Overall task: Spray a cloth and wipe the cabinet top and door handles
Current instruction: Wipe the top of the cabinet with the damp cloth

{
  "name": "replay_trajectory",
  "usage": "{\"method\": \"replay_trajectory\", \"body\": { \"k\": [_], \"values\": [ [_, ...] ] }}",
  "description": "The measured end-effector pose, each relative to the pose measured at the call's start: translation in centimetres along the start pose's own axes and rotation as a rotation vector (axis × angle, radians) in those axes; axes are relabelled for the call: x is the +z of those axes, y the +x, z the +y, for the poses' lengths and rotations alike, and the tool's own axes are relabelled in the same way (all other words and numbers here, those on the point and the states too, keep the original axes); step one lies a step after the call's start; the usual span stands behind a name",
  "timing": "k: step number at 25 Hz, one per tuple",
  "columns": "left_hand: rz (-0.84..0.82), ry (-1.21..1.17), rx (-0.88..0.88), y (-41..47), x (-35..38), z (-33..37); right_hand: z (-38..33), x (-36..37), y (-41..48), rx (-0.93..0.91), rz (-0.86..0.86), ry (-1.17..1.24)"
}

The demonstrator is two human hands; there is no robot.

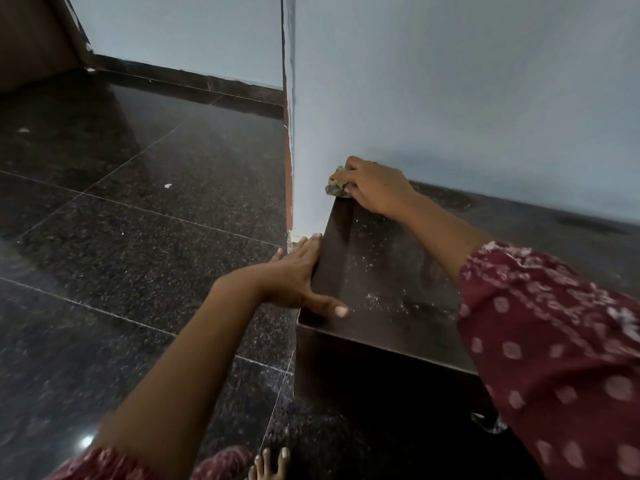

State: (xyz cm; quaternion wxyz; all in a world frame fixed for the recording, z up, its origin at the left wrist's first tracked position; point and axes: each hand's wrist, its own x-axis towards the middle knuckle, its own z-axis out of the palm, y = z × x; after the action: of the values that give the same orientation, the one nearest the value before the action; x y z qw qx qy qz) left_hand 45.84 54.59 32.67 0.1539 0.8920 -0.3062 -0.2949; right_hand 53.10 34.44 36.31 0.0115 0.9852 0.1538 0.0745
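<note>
A low dark brown cabinet stands against the pale blue wall, its top (391,271) streaked with pale dust and smears. My right hand (375,188) grips a crumpled grey-green cloth (335,187) at the top's far left corner, by the wall. My left hand (299,275) lies flat along the cabinet's left edge, fingers straight, thumb on the top. A metal door handle (488,423) shows on the dark front below, partly behind my patterned red sleeve. No spray bottle is in view.
Dark speckled polished floor tiles (138,237) spread to the left. A wall corner (289,133) juts out just left of the cabinet. A brown wooden panel (31,36) stands at the far upper left. My bare toes (270,462) show at the bottom.
</note>
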Motion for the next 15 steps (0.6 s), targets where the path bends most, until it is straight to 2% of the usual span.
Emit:
{"method": "replay_trajectory", "body": {
  "k": [4,7,12,15],
  "values": [
    [0.248,0.174,0.016,2.4,0.6,2.1,2.4,0.7,3.5,0.178,-0.006,0.013],
    [0.314,0.208,0.016,3.0,1.2,2.2,2.6,0.9,4.1,0.276,0.032,0.033],
    [0.271,0.099,-0.010,2.4,1.0,1.6,-0.7,0.6,-1.5,0.226,0.100,0.047],
    [0.356,-0.076,-0.033,1.6,0.4,1.4,-3.9,-0.2,-6.4,0.139,0.135,0.068]
  ]
}}
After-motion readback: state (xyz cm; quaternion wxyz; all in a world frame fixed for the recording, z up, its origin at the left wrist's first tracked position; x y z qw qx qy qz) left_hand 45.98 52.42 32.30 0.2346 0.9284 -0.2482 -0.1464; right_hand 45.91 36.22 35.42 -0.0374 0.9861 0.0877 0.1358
